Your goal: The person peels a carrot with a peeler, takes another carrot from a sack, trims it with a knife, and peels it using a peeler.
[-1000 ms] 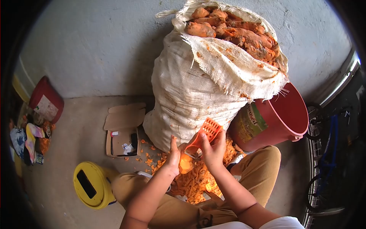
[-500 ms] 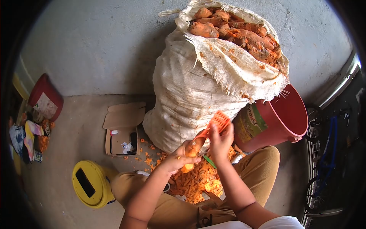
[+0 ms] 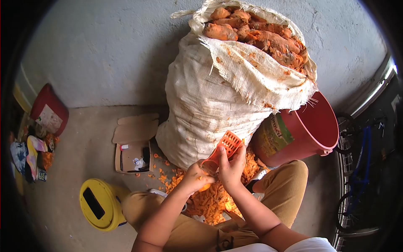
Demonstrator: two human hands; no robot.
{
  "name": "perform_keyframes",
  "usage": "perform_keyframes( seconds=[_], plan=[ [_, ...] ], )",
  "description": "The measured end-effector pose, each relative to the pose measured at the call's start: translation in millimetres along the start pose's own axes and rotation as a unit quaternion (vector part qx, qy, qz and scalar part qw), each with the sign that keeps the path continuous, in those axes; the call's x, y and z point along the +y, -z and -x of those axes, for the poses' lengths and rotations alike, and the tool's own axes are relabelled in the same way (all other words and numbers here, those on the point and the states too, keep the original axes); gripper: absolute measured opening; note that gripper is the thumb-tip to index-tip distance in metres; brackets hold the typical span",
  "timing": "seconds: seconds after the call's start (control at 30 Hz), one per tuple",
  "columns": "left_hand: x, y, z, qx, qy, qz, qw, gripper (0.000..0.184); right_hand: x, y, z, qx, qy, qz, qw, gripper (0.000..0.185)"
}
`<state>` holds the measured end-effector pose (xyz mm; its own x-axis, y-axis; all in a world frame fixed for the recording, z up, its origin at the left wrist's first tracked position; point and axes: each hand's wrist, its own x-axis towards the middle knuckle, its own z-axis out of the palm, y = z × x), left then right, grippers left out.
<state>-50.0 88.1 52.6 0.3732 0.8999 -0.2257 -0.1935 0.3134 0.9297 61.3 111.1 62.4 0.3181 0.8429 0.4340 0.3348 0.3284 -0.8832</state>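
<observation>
My left hand (image 3: 195,178) is closed around a carrot (image 3: 205,187), most of it hidden by my fingers; a bright orange end shows below my thumb. My right hand (image 3: 232,169) grips an orange plastic peeler (image 3: 229,143) with rows of slots in its flat head. The peeler's lower part lies against or just over the carrot's upper end; exact contact is hard to make out. Beneath both hands, a heap of orange peelings (image 3: 212,206) covers the floor between my legs. A big white woven sack (image 3: 205,96) full of unpeeled carrots (image 3: 268,40) stands in front of me.
Right of the sack leans a red bucket (image 3: 273,145). An open cardboard box (image 3: 132,130) with small items sits to the left. Nearer is a yellow-lidded bucket (image 3: 98,189) with a dark phone (image 3: 93,203) on top. A bicycle (image 3: 363,168) stands far right, a red container (image 3: 50,111) far left.
The peeler has moved down and left toward me along the carrot, its slotted face now turned more to the camera. The right hand came closer to the left, and less of the carrot shows.
</observation>
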Motion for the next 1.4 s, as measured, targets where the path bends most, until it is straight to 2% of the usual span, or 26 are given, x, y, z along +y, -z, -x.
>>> perform_keyframes(
  seconds=[0.03, 0.1, 0.13, 0.23, 0.27, 0.37, 0.4, 0.5, 0.53, 0.63, 0.7, 0.77, 0.83, 0.87, 0.97, 1.03, 1.1, 1.2, 1.3, 1.4],
  plan=[
    [-1.4, 0.9, 0.2, -0.004, 0.008, 0.001, 1.0, 0.044, 3.8, 0.9, -1.7, 0.004, 0.012, 0.006, 1.0, 0.024],
    [-15.9, 5.5, -2.8, 0.041, 0.006, -0.117, 0.992, 0.043, 18.9, 4.6, -15.6, 0.012, 0.037, 0.016, 0.999, 0.024],
    [-21.6, 7.4, -3.4, 0.063, 0.003, -0.176, 0.982, 0.043, 26.4, 9.1, -26.7, 0.049, 0.046, 0.045, 0.997, 0.023],
    [-27.2, 9.3, 1.0, 0.035, 0.009, -0.145, 0.989, 0.042, 50.8, 33.5, -68.1, 0.15, -0.034, 0.06, 0.986, 0.02],
    [-25.3, 7.1, 2.5, 0.049, -0.015, -0.125, 0.991, 0.038, 52.9, 35.3, -68.2, 0.135, -0.027, 0.036, 0.99, 0.02],
    [-26.6, 8.9, -0.6, 0.091, -0.034, -0.214, 0.972, 0.037, 33.4, 29.0, -53.2, 0.059, -0.012, -0.034, 0.998, 0.021],
    [-3.0, -0.2, 4.8, 0.132, -0.009, -0.327, 0.936, 0.038, 20.2, 21.7, -38.5, 0.039, 0.004, -0.024, 0.999, 0.022],
    [1.5, -7.3, 5.6, 0.173, -0.075, -0.351, 0.917, 0.04, 4.6, 1.4, -5.3, 0.004, 0.009, 0.001, 1.0, 0.025],
    [-3.3, -5.4, 3.8, 0.174, -0.082, -0.318, 0.929, 0.041, 3.8, -0.7, -1.4, 0.01, -0.006, 0.006, 1.0, 0.027],
    [-7.5, -2.5, 5.1, 0.165, -0.081, -0.34, 0.922, 0.04, 13.1, 0.1, -3.7, 0.014, 0.02, 0.004, 1.0, 0.027],
    [-9.2, -4.2, 7.5, 0.166, -0.097, -0.351, 0.916, 0.039, 31.7, 6.4, -20.6, 0.042, 0.029, 0.055, 0.997, 0.023],
    [-5.1, -6.9, 9.4, 0.164, -0.096, -0.357, 0.915, 0.038, 39.9, 16.0, -43.1, 0.086, -0.046, 0.051, 0.994, 0.021],
    [4.2, -11.1, 12.7, 0.162, -0.074, -0.357, 0.917, 0.038, 61.5, 23.0, -58.4, 0.128, -0.053, 0.027, 0.99, 0.02],
    [-2.6, -7.8, 10.3, 0.168, -0.102, -0.356, 0.913, 0.037, 66.0, 27.1, -60.5, 0.123, -0.065, 0.046, 0.989, 0.02],
    [0.8, -6.4, 8.0, 0.188, -0.094, -0.385, 0.899, 0.036, 28.3, 17.6, -41.2, 0.074, -0.009, -0.013, 0.997, 0.022],
    [-2.2, -5.4, 5.3, 0.198, -0.115, -0.393, 0.891, 0.041, 9.7, 8.3, -15.9, 0.009, -0.039, -0.013, 0.999, 0.026],
    [-2.9, -6.0, 2.5, 0.209, -0.134, -0.372, 0.894, 0.049, 8.5, -1.2, -0.8, 0.013, 0.006, -0.028, 1.0, 0.028],
    [10.1, -10.2, 7.3, 0.219, -0.083, -0.327, 0.916, 0.065, 1.6, -2.4, 7.7, 0.001, -0.052, -0.046, 0.998, 0.029],
    [5.6, -8.7, 8.5, 0.222, -0.12, -0.302, 0.919, 0.073, 2.8, -4.1, 10.2, -0.001, -0.056, -0.03, 0.998, 0.029],
    [9.4, -8.7, 10.5, 0.215, -0.087, -0.319, 0.919, 0.07, 17.5, -4.0, 3.0, 0.019, 0.037, 0.046, 0.998, 0.028]
  ],
)
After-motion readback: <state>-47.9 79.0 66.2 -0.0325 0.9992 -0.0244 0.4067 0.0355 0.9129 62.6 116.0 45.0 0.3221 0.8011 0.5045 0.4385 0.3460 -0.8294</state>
